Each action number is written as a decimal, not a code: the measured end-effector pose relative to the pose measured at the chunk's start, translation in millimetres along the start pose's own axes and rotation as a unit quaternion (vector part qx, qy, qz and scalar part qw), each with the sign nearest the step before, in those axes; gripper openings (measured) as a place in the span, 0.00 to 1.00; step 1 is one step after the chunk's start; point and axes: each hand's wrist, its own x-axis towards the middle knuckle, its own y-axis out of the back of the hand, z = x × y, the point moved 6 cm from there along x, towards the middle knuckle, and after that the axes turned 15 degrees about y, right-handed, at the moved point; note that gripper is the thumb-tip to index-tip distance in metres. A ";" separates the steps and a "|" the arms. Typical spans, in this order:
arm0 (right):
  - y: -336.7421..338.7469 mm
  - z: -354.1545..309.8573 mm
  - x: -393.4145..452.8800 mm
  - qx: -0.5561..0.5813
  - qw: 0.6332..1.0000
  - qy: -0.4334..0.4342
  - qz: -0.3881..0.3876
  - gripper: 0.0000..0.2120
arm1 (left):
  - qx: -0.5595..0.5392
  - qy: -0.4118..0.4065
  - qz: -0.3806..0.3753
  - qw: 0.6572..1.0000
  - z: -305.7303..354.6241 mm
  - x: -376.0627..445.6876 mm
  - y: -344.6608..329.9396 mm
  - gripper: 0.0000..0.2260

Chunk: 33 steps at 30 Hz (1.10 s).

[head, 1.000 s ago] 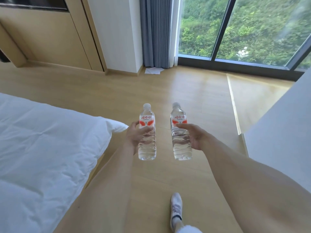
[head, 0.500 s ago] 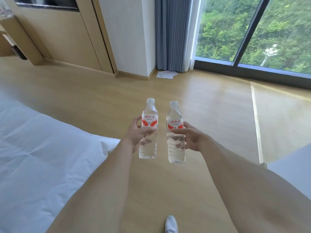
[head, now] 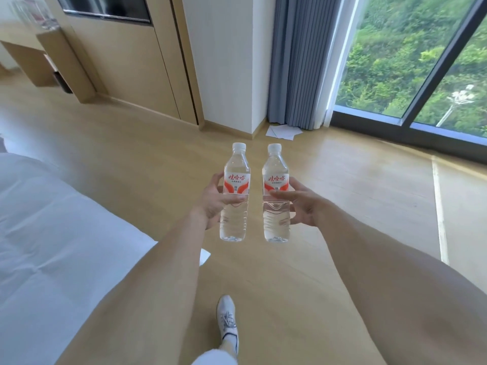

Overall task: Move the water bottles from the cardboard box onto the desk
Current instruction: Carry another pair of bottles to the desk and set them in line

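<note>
Two clear water bottles with white caps and red-and-white labels are held upright side by side above the wooden floor. My left hand (head: 212, 200) grips the left water bottle (head: 235, 193) around its middle. My right hand (head: 303, 204) grips the right water bottle (head: 276, 196) the same way. A wooden desk (head: 31, 35) shows blurred at the far upper left. The cardboard box is out of view.
A bed with white bedding (head: 52, 246) fills the left side. A white column (head: 226, 61) and grey curtain (head: 300, 61) stand ahead, with white papers (head: 283, 131) on the floor by them. Large windows (head: 411, 56) are on the right. My white shoe (head: 226, 320) is below.
The view has swung to the left and the room has slid right. The desk has come into sight at the upper left. Both bottles stay held in front of me, closer together.
</note>
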 end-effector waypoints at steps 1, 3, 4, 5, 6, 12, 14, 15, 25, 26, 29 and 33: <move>-1.2 -4.3 16.5 -0.003 1.000 -0.001 -0.001 0.37 | 0.001 0.002 -0.001 1.000 8.4 11.9 5.3 0.37; -5.4 -11.9 53.1 -0.001 1.000 -0.003 -0.006 0.36 | -0.009 0.005 -0.006 1.000 25.9 38.8 17.3 0.34; -8.3 -16.0 73.2 0.004 1.000 -0.003 -0.012 0.35 | -0.015 0.006 -0.009 1.000 35.7 53.4 23.5 0.34; -11.6 -19.9 93.8 0.012 1.000 -0.004 -0.018 0.35 | -0.019 0.007 -0.012 1.000 46.0 67.4 30.3 0.33; -15.6 -23.8 115.4 0.019 0.999 -0.006 -0.027 0.35 | -0.020 0.009 -0.011 1.000 56.9 81.9 38.2 0.33; -46.1 -51.0 244.2 0.037 0.997 -0.016 -0.069 0.33 | -0.031 0.025 0.000 0.999 128.0 165.5 93.9 0.33; -55.1 -61.2 283.7 0.028 0.997 -0.013 -0.074 0.33 | -0.032 0.024 0.006 0.999 151.8 189.2 113.1 0.32; -59.3 -66.1 301.8 0.025 0.997 -0.012 -0.076 0.33 | -0.032 0.024 0.011 0.999 162.2 200.0 122.4 0.32; -96.2 -108.0 462.5 -0.013 0.992 0.006 -0.126 0.41 | -0.069 0.030 0.062 0.995 238.9 290.4 208.4 0.33; -100.1 -110.3 479.7 -0.017 0.991 0.006 -0.134 0.40 | -0.073 0.027 0.068 0.995 246.1 299.8 216.1 0.33; -115.0 -117.9 533.4 -0.026 0.985 0.003 -0.169 0.39 | -0.079 0.020 0.094 0.992 268.8 330.4 238.7 0.34; -132.8 -125.0 609.5 -0.028 0.977 -0.011 -0.213 0.37 | -0.097 0.018 0.136 0.986 298.5 379.1 268.9 0.35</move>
